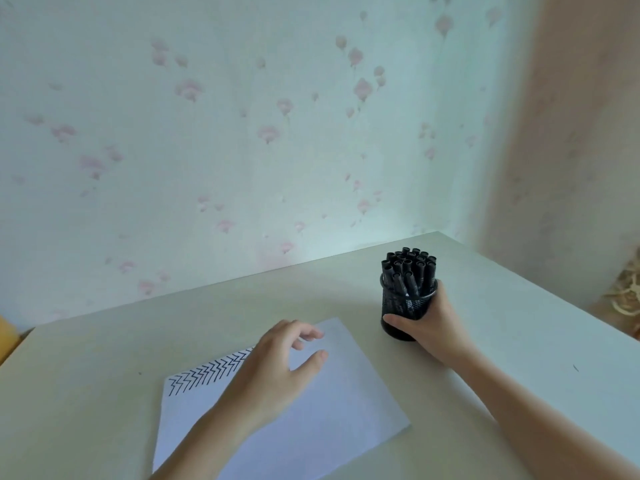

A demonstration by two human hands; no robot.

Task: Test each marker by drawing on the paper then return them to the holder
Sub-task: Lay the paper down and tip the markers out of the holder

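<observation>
A black mesh holder stands on the table at the right, packed with several black capped markers. My right hand grips the holder low on its near side, thumb across the front. A white sheet of paper lies in front of me, with rows of black zigzag lines along its far left edge. My left hand hovers over or rests on the paper's upper part with its fingers loosely spread, holding nothing.
The pale table meets a flowered wall at the back. Its right edge runs down past the holder, with a straw-coloured object beyond it. A yellow object sits off the left edge.
</observation>
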